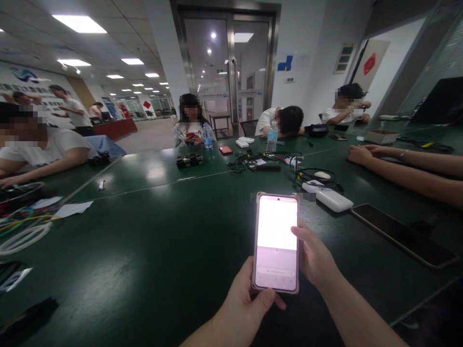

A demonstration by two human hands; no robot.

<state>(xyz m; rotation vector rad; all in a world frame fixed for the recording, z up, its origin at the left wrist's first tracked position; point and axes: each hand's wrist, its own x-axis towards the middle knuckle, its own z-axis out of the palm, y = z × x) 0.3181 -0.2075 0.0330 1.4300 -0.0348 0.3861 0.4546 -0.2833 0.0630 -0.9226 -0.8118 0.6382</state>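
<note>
Presently, both hands grasp a lit phone (277,241) upright above the green surface (144,231): left hand (246,303) at its lower corner, right hand (313,255) along its side, thumb over the screen. A white device (327,196) lies beyond it, rightward.

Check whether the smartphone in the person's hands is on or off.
On: the smartphone held in the left hand and right hand has a brightly lit screen, white above and pinkish below.
</note>
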